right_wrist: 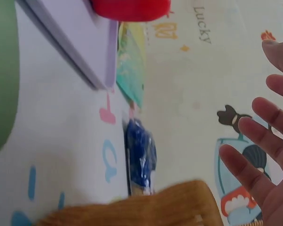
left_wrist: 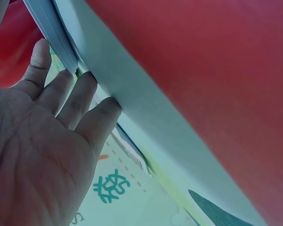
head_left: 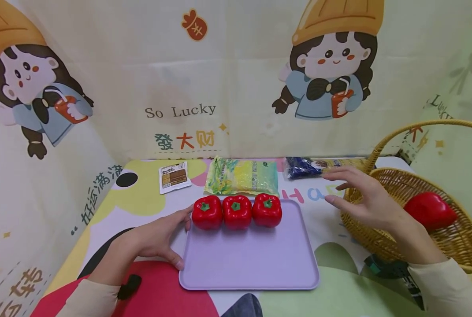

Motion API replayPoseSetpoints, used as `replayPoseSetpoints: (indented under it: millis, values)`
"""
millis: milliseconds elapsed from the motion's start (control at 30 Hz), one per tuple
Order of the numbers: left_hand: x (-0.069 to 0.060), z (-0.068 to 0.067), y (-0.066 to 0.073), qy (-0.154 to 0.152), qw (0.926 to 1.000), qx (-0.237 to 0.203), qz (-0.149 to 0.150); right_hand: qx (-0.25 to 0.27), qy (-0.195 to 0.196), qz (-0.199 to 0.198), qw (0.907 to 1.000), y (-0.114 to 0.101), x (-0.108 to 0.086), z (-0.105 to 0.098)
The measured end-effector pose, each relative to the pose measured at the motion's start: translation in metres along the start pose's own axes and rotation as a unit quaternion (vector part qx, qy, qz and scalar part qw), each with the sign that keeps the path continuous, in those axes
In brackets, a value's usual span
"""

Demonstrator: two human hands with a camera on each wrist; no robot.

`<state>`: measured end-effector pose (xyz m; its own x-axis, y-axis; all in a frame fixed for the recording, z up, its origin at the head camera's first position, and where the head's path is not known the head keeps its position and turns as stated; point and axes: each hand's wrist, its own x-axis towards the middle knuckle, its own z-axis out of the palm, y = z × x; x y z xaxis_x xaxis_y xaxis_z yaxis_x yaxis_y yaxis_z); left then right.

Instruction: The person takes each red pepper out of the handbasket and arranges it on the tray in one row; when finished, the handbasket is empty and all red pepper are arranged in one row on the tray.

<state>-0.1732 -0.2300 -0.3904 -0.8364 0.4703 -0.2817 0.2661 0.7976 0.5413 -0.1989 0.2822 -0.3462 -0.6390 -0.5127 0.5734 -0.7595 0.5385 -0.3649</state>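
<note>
Three red bell peppers with green stems, the left one (head_left: 206, 212), the middle one (head_left: 237, 212) and the right one (head_left: 266, 210), stand in a row along the far side of a lilac tray (head_left: 248, 259). My left hand (head_left: 156, 237) is at the tray's left edge, fingers extended and thumb near the rim; whether it touches the tray is hard to tell. Over the left part of a wicker basket (head_left: 467, 229) my right hand (head_left: 372, 200) hovers with spread fingers and nothing in its grasp. Another red pepper-like item (head_left: 431, 211) lies inside the basket, its stem hidden.
Behind the tray lie a small brown-and-white packet (head_left: 174, 177), a green-yellow bag (head_left: 242, 177) and a blue-and-gold packet (head_left: 305, 167). The basket's tall handle (head_left: 430, 124) arches up at the right. A printed cloth backdrop (head_left: 251, 79) closes off the back and sides.
</note>
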Motion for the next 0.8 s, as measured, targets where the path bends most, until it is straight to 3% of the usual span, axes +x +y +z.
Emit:
replayPoseSetpoints:
  millis: [200,467,800]
  values:
    - [-0.004,0.001,-0.002,0.008,0.9998,0.005,0.017,-0.015,0.025,0.002,0.9996,0.005,-0.009,-0.011]
    - [-0.003,0.004,0.001,-0.001,0.9999,-0.009,0.007,-0.020,0.043,-0.008,0.9988,0.011,-0.019,-0.022]
    - [-0.004,0.002,0.000,0.001,1.0000,-0.002,0.001,-0.061,0.052,0.025,0.9965,0.019,-0.036,-0.037]
